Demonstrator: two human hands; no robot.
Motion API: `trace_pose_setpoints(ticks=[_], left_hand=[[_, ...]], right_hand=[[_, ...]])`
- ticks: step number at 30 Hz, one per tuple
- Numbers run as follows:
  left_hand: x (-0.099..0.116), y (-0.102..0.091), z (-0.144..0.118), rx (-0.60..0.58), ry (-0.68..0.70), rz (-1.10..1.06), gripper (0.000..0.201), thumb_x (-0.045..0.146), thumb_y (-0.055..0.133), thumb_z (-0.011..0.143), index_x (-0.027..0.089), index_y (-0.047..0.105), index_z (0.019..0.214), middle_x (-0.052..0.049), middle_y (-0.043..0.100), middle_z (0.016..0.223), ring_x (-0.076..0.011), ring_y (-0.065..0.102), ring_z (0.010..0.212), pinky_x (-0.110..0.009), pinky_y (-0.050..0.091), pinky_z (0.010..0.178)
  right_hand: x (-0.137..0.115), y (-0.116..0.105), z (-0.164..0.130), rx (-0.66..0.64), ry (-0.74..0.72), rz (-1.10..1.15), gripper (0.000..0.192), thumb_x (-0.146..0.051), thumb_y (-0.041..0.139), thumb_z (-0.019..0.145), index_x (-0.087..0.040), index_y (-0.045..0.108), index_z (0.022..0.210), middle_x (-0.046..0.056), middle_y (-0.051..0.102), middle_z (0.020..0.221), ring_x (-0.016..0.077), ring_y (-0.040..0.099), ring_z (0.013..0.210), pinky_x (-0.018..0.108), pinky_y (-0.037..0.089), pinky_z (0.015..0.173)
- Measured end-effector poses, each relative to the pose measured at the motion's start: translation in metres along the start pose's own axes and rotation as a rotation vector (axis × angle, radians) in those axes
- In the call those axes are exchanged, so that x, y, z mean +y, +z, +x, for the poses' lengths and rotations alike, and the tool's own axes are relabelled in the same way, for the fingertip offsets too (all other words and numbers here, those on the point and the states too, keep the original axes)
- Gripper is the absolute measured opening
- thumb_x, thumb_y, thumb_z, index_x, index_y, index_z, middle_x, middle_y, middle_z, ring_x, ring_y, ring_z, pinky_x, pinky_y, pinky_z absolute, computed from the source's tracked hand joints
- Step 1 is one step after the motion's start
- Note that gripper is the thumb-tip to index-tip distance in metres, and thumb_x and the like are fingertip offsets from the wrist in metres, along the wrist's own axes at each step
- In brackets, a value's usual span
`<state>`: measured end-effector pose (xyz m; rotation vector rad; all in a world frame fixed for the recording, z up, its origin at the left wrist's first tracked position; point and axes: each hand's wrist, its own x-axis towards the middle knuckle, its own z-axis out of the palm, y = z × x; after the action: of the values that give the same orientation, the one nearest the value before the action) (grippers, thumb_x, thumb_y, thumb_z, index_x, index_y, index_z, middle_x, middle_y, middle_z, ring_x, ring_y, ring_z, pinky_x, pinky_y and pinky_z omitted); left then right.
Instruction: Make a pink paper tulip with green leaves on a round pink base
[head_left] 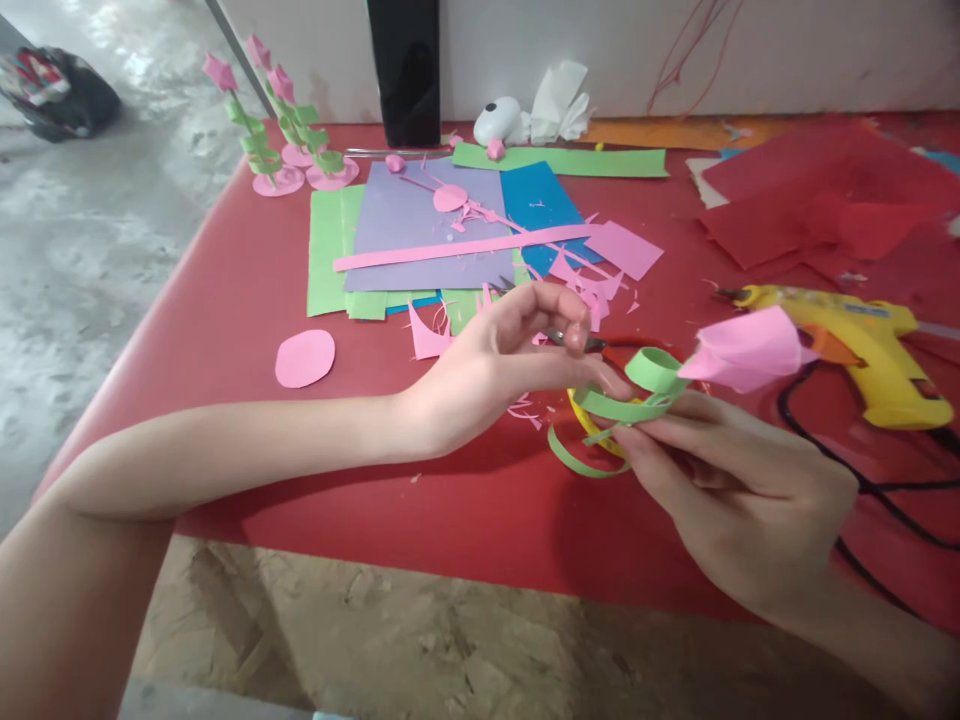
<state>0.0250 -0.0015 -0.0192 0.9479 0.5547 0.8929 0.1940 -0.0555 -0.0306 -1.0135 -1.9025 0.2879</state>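
Note:
A paper flower is in both my hands: a pink folded bud (746,347) on a stem wound with a curling green paper strip (637,390). My right hand (739,500) grips the stem's lower end between thumb and fingers. My left hand (510,355) reaches across and pinches the green strip near the bud with its fingertips. Both hover just above the red table (240,300).
A yellow glue gun (862,345) with a black cord lies right of the bud. Scissors (600,345) peek out behind my left hand. Coloured paper sheets (427,240), pink scraps and a pink oval (304,358) lie farther back. Three finished paper flowers (281,130) stand at the far left corner.

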Motion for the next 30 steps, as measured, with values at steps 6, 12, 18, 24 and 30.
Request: trace_pose_setpoints(ticks=[6,12,18,24,30], left_hand=[[0.004,0.001,0.001,0.031,-0.035,-0.003,0.019,0.006,0.061,0.071,0.017,0.049,0.08,0.004,0.048,0.078,-0.0064,0.063,0.068,-0.02,0.046,0.059],[0.006,-0.001,0.002,0.016,-0.021,0.005,0.021,0.006,0.062,0.067,0.017,0.05,0.081,0.004,0.05,0.081,-0.0069,0.064,0.067,-0.023,0.049,0.064],[0.002,-0.006,0.005,-0.038,0.044,0.105,0.037,0.006,0.068,0.061,0.02,0.052,0.091,0.001,0.058,0.091,-0.0104,0.064,0.075,-0.024,0.052,0.066],[-0.001,-0.012,0.008,-0.107,0.127,0.202,0.033,0.005,0.065,0.063,0.02,0.057,0.091,0.001,0.058,0.09,-0.0084,0.061,0.075,-0.022,0.054,0.068],[0.001,-0.011,0.008,-0.134,0.09,0.187,0.023,0.012,0.067,0.07,0.018,0.054,0.088,0.0,0.064,0.085,-0.0126,0.065,0.086,-0.028,0.057,0.081]], right_hand=[[-0.001,-0.001,-0.001,0.0,0.014,0.008,0.013,-0.005,0.062,0.079,-0.017,0.06,0.075,-0.004,0.062,0.068,0.0008,0.055,0.056,0.008,0.042,0.047],[-0.001,0.001,-0.002,-0.007,0.019,0.008,0.015,-0.003,0.062,0.078,-0.017,0.061,0.076,-0.004,0.062,0.068,0.0013,0.055,0.055,0.009,0.042,0.046],[0.001,-0.001,-0.006,-0.007,0.021,0.012,0.015,-0.004,0.062,0.079,-0.018,0.06,0.079,-0.006,0.061,0.072,-0.0009,0.055,0.06,0.006,0.042,0.05],[0.0,-0.001,-0.004,-0.005,-0.008,0.014,0.017,-0.001,0.062,0.077,-0.018,0.059,0.08,-0.005,0.061,0.071,-0.001,0.054,0.058,0.006,0.042,0.049],[0.0,0.0,-0.005,0.01,0.039,0.02,0.014,-0.006,0.062,0.079,-0.019,0.063,0.08,-0.004,0.066,0.075,0.0003,0.056,0.053,0.007,0.042,0.044]])
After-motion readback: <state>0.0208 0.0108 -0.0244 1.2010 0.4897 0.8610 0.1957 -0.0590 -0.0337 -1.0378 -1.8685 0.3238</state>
